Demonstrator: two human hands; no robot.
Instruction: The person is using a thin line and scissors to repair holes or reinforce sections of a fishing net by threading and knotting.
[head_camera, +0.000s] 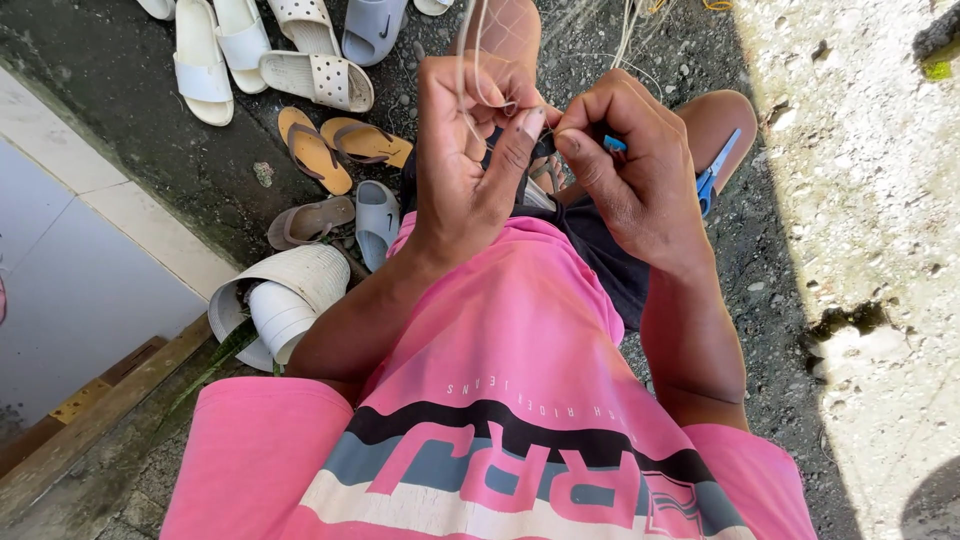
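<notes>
My left hand (470, 150) is raised in front of my chest and pinches thin pale net twine (468, 70) that runs up out of the top of the view. My right hand (630, 160) is beside it, fingers closed on a small blue tool (614, 144) and the same twine; the two thumbs almost touch. Fine mesh netting (505, 30) hangs over my knee behind the hands. Blue-handled scissors (712, 175) lie on my right thigh, just right of my right hand. I wear a pink shirt and dark shorts.
Several sandals and slippers (320, 150) lie scattered on the dark gravel at upper left. Stacked white plastic containers (280, 300) rest on their side by my left elbow. A tiled step (90, 260) is at left, and a sunlit concrete surface (870, 200) at right.
</notes>
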